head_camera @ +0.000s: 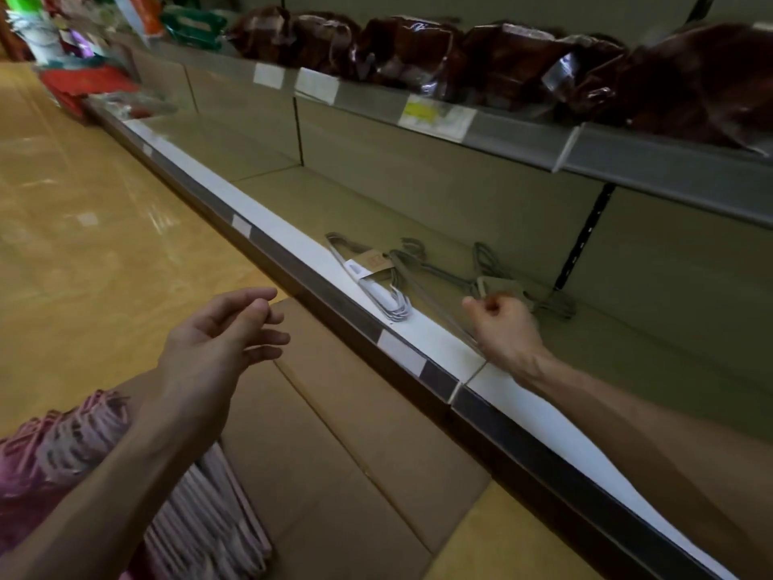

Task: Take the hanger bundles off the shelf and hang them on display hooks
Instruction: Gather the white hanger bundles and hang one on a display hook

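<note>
On the low beige shelf (376,211) lie three hanger bundles: a white one (376,288) at the front edge, a grey-green one (422,265) behind it, and another grey-green one (543,303) to the right. My right hand (504,326) is curled over the grey-green bundles, pinching the paper band and thin wires of one. My left hand (226,332) hovers in front of the shelf over a cardboard box, fingers relaxed, holding nothing. No display hooks are in view.
A cardboard box (355,445) stands on the floor below the shelf edge. Pink hanger bundles (200,525) lie at the bottom left under my left arm. The upper shelf (523,131) carries dark red packages. The tan floor (83,228) stretches to the left.
</note>
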Available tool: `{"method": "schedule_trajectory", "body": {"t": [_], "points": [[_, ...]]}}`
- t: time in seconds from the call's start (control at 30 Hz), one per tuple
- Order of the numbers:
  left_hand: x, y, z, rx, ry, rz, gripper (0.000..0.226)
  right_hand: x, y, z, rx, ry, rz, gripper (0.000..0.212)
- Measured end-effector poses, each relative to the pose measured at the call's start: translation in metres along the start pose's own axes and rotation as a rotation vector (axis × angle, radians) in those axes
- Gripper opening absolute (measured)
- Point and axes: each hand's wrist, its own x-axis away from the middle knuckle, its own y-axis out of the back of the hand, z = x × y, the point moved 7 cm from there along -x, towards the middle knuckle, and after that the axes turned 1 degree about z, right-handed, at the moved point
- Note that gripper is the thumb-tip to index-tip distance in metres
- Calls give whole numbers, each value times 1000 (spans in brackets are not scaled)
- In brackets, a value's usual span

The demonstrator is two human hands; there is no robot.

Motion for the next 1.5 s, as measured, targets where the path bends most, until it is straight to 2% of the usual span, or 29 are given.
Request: {"method": "schedule_trajectory", "body": {"t": [0.13, 0.23, 0.3, 0.37, 0.53, 0.6, 0.77, 0.9, 0.97, 1.1, 1.23, 1.5], "points": [[-8, -31, 4, 23, 7, 42, 19, -25, 39, -37, 96, -122, -139, 29], [-14, -55, 6, 19, 11, 82, 18, -38, 59, -60, 156, -193, -262, 36], [-18, -69, 8, 17, 19, 105, 17, -42, 62, -73, 182, -239, -248, 44], [-19, -83, 9, 8, 23, 130, 17, -43, 57, -79, 185, -261, -156, 45], [-23, -115, 7, -72, 24, 219, 19, -44, 44, -81, 128, -252, -22, 27], [-23, -122, 7, -96, 30, 237, 18, -46, 43, -82, 129, -267, -49, 18], [-18, -124, 9, -113, 40, 268, 18, -45, 47, -86, 16, -329, -187, 24], [-14, -113, 10, -116, 51, 268, 18, -44, 48, -69, -77, -237, -207, 25], [-13, -105, 10, -117, 51, 254, 18, -38, 42, -54, -90, -171, -143, 25], [-11, -88, 6, -125, 46, 243, 19, -17, 11, -29, -59, -156, 116, 28], [-8, -64, 1, -163, 42, 212, 18, 7, -22, 0, -231, -43, 293, 18], [-4, -6, -19, -203, 16, 39, 15, 70, -93, 42, -108, 99, 503, 23]]}}
